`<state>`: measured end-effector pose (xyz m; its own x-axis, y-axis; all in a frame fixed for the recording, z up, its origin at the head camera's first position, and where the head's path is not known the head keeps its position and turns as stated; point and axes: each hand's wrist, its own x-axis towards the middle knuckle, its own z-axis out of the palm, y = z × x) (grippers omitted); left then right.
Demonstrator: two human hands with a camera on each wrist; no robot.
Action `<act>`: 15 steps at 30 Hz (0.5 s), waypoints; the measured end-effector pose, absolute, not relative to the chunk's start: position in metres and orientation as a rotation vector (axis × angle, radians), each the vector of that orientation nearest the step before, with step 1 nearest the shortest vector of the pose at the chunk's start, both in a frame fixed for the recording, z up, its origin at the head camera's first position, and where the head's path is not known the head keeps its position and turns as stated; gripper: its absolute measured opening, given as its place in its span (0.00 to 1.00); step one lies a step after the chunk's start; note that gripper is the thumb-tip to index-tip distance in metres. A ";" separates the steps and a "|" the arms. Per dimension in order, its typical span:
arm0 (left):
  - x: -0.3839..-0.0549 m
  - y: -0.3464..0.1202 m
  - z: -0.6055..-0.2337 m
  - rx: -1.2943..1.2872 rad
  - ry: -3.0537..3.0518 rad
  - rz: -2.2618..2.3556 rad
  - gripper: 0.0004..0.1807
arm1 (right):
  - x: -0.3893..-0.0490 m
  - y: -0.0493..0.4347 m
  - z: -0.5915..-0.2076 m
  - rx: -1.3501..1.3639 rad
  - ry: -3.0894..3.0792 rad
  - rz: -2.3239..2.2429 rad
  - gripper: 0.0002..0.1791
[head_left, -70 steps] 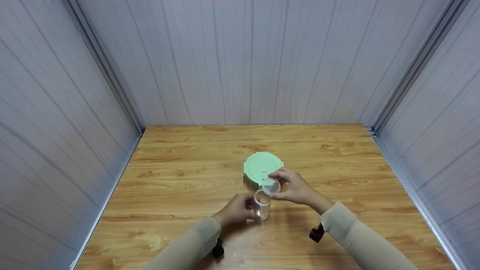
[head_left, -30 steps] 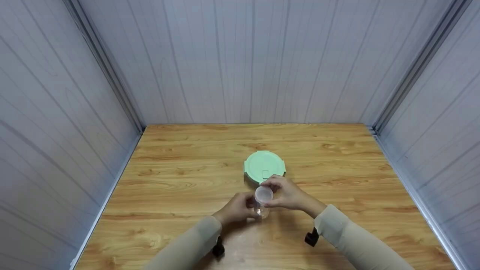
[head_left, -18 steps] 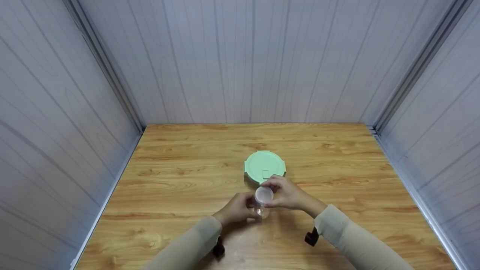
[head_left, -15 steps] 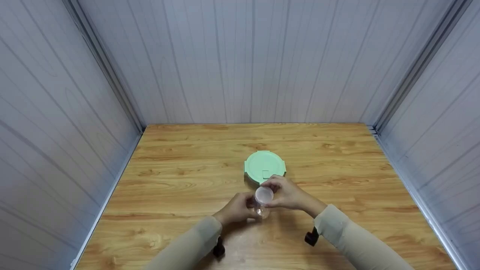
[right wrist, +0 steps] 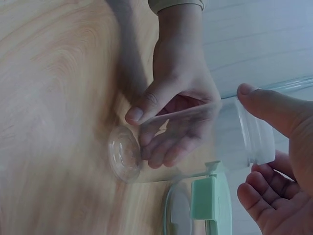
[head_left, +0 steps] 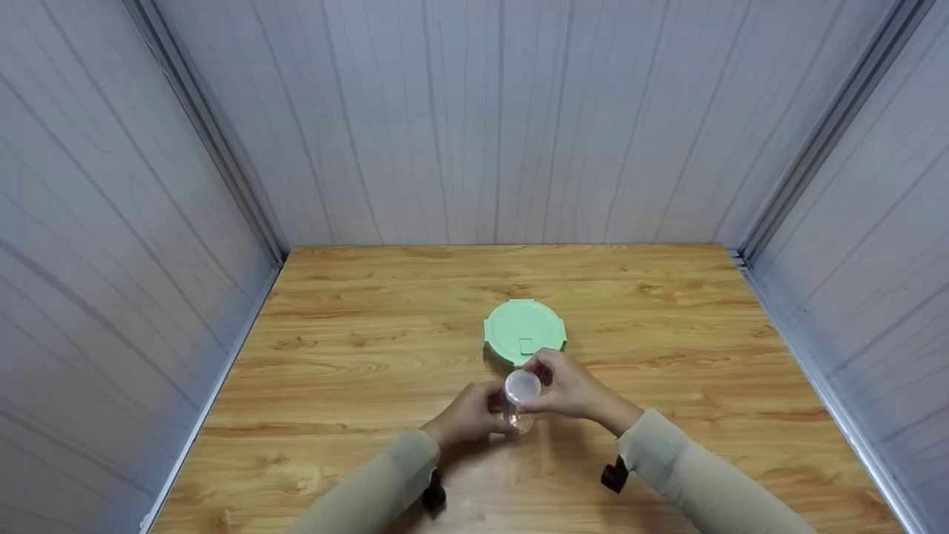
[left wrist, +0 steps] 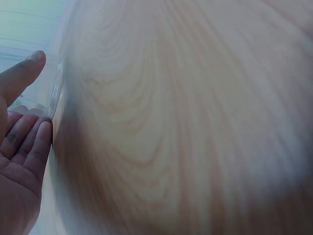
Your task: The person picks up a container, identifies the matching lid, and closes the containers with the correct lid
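A clear plastic jar (head_left: 521, 423) stands upright on the table, its round base (right wrist: 122, 154) close to the wood in the right wrist view. My left hand (head_left: 467, 413) grips its side, thumb on one face and fingers round the other. Over the mouth sits a translucent whitish lid (head_left: 523, 387), pinched at its edge between the thumb and fingers of my right hand (head_left: 569, 386). In the left wrist view, the left thumb (left wrist: 24, 76) lies along the clear wall. Just behind the jar is a round food container with a mint-green lid (head_left: 523, 326).
The wood-grain table (head_left: 356, 334) is bounded by a pale panelled back wall (head_left: 474, 126) and side walls. A green clip (right wrist: 203, 198) of the food container shows beside the jar in the right wrist view. The right fingers overlap the container's front edge in the head view.
The right hand has brought the lid from beside the jar's mouth, where it was tilted, left and down onto the top. Lately its fingers have shifted only slightly. The left hand stays put.
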<state>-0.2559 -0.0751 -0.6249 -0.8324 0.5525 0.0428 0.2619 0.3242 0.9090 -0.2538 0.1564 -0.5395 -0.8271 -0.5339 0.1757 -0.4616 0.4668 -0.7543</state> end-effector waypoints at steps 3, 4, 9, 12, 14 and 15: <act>-0.255 -0.075 -0.624 0.729 2.325 1.508 0.24 | -0.251 0.155 -0.544 -0.872 2.661 -1.324 0.27; -0.255 -0.075 -0.624 0.728 2.327 1.506 0.23 | -0.250 0.154 -0.545 -0.875 2.677 -1.329 0.28; -0.255 -0.075 -0.622 0.710 2.315 1.510 0.23 | -0.248 0.154 -0.550 -0.905 2.728 -1.330 0.30; -0.255 -0.074 -0.622 0.699 2.304 1.514 0.24 | -0.248 0.154 -0.549 -0.927 2.736 -1.291 0.32; -0.255 -0.074 -0.622 0.695 2.294 1.518 0.24 | -0.249 0.156 -0.548 -0.940 2.725 -1.265 0.35; -0.255 -0.074 -0.623 0.696 2.290 1.519 0.25 | -0.250 0.157 -0.547 -0.949 2.714 -1.255 0.36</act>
<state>-0.2548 -0.0739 -0.6227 -0.8356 0.5492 0.0129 0.2253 0.3212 0.9198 -0.2501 0.1568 -0.5474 -0.8170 -0.5252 0.2382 -0.5217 0.4968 -0.6936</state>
